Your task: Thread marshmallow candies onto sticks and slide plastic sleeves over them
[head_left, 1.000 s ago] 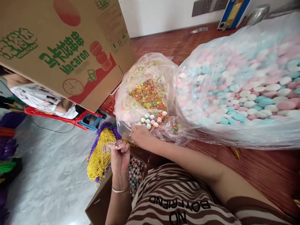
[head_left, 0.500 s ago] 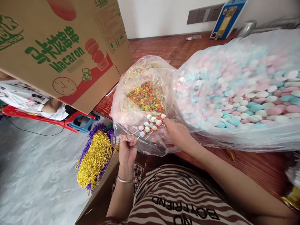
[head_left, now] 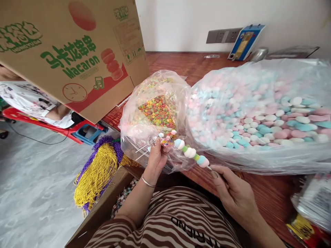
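Note:
My right hand (head_left: pixel 232 193) pinches the bare stick end of a marshmallow skewer (head_left: pixel 190 152), threaded with blue, white and pink pieces and green ones between. The skewer slants up and left, its far end at the mouth of a small printed plastic wrapper (head_left: pixel 167 141). My left hand (head_left: pixel 157 156) grips that wrapper between thumb and fingers. Behind it, other skewers lie on a clear bag (head_left: pixel 130 113) of colourful ring-shaped candies (head_left: pixel 160 112); my left hand partly hides them. Whether the tip is inside the wrapper, I cannot tell.
A large clear bag of pastel marshmallows (head_left: pixel 248 127) fills the table's right side. At left stands a tall carton (head_left: pixel 108 86). Below are gold bead strings (head_left: pixel 99 175) and an open box (head_left: pixel 100 206) of small wrapped items. A person (head_left: pixel 33 96) sits beyond the carton.
My right hand has picked up one skewer from the bag and drawn it right and toward me. My left hand has moved right with the wrapper, up to the skewer's end.

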{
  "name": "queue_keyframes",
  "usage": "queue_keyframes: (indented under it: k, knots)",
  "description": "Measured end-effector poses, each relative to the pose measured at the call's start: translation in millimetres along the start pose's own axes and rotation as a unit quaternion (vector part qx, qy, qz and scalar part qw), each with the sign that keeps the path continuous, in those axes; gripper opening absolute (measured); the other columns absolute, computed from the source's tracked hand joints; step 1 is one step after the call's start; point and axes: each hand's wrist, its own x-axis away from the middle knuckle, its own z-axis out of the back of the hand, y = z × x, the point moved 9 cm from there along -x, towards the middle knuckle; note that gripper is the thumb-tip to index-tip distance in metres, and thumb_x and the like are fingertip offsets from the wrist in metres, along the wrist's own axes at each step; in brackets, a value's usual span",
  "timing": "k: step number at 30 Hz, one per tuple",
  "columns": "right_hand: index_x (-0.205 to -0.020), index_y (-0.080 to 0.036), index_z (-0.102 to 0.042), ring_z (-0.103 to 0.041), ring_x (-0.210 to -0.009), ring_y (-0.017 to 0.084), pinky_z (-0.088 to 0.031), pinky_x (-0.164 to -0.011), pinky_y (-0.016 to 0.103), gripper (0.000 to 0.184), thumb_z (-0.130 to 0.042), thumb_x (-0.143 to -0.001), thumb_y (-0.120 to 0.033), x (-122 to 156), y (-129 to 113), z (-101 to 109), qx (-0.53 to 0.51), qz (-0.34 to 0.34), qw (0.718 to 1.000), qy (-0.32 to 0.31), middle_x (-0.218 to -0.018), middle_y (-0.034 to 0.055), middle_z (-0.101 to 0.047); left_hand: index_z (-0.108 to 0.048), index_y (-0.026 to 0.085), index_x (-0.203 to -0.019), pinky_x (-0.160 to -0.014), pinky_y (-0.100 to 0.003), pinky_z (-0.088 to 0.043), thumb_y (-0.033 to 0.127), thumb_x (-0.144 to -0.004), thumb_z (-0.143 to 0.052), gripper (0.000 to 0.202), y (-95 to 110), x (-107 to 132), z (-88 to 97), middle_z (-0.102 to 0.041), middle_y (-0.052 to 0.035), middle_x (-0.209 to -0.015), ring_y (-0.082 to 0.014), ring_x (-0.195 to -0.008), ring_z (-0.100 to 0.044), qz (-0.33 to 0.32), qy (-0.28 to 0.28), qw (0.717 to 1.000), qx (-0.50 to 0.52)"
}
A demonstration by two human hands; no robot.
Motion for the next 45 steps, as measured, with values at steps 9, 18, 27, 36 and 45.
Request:
queue_keyframes:
  k: [9, 18, 27, 36, 45]
  knots:
    - [-0.110, -0.023, -0.065, -0.075, -0.071, 0.016, -0.057, -0.065, 0.023, 0.019, -0.053, -0.096, -0.019, 22.2, 14.4, 15.5, 0.018, -0.016, 1.000, 0.011, -0.090, 0.0034, -0.078, -0.059, 0.018, -0.079, -0.046, -0.017, -0.034, 0.034, -0.063, -0.094, 0.042, -19.4, 5.0, -22.7, -0.055, 0.0069, -0.067, -0.0042, -0.051, -0.045, -0.039, -0.022, 0.996, -0.072]
    - [-0.108, -0.022, -0.067, -0.071, -0.065, 0.015, -0.054, -0.059, 0.022, 0.015, -0.055, -0.097, -0.019, 29.2, 4.7, 34.6, 0.066, 0.014, 0.998, 0.008, -0.082, 0.0023, -0.074, -0.058, 0.020, -0.077, -0.049, -0.017, -0.038, 0.028, -0.055, -0.095, 0.043, -17.4, 9.7, -38.3, -0.057, 0.0076, -0.066, -0.0070, -0.056, -0.051, -0.081, -0.028, 0.989, -0.117]
    - [-0.098, -0.023, -0.074, -0.066, -0.063, 0.015, -0.051, -0.056, 0.022, 0.019, -0.059, -0.097, -0.035, 48.4, 36.1, 38.0, -0.080, -0.180, 0.980, -0.024, -0.078, 0.0009, -0.074, -0.059, 0.020, -0.066, -0.060, -0.021, -0.046, 0.010, -0.060, -0.084, 0.028, -29.8, 1.7, -51.6, -0.057, 0.0054, -0.066, -0.0095, -0.059, -0.053, -0.064, -0.107, 0.980, -0.157]
    - [-0.099, -0.019, -0.067, -0.034, -0.045, 0.009, -0.026, -0.041, 0.021, 0.035, -0.057, -0.098, -0.052, 91.6, 73.1, 3.0, -0.316, -0.390, 0.864, -0.047, -0.055, -0.0073, -0.038, -0.058, 0.022, -0.078, -0.058, -0.022, -0.046, 0.016, -0.056, -0.090, 0.039, -45.3, 4.1, -54.5, -0.058, 0.0073, -0.067, -0.0098, -0.057, -0.054, -0.039, -0.081, 0.986, -0.142]
    - [-0.100, -0.023, -0.071, -0.068, -0.066, 0.013, -0.052, -0.063, 0.021, 0.010, -0.062, -0.095, -0.025, 62.5, 31.1, 48.8, 0.011, -0.153, 0.985, 0.082, -0.082, 0.0001, -0.075, -0.058, 0.021, -0.079, -0.045, -0.019, -0.033, 0.033, -0.059, -0.094, 0.042, -42.9, 13.5, -70.7, -0.054, 0.0083, -0.060, -0.0065, -0.048, -0.045, -0.045, -0.115, 0.961, -0.247]
